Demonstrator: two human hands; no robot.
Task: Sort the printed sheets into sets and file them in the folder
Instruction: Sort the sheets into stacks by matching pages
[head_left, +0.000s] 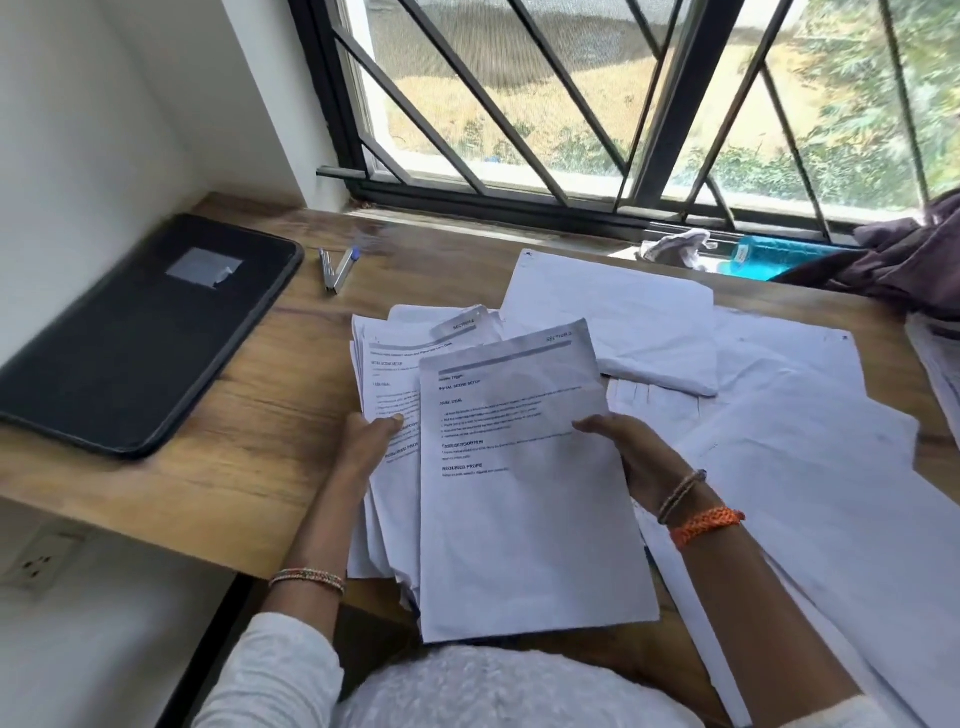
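Note:
A stack of printed sheets (387, 395) lies in front of me at the desk's near edge, and my left hand (371, 441) grips its left side with the thumb on top. My right hand (631, 457) holds the right edge of a single printed sheet (524, 519) headed "Section", lifted over the stack. More white sheets (779, 467) lie spread face down to the right. A closed black folder (140, 332) lies at the desk's left end, apart from both hands.
Two pens (337, 267) lie between the folder and the papers. A wooden desk (260, 426) runs under a barred window (571, 104). At the back right are a blue bottle (769, 254), a crumpled cloth (675, 247) and dark fabric (909, 260).

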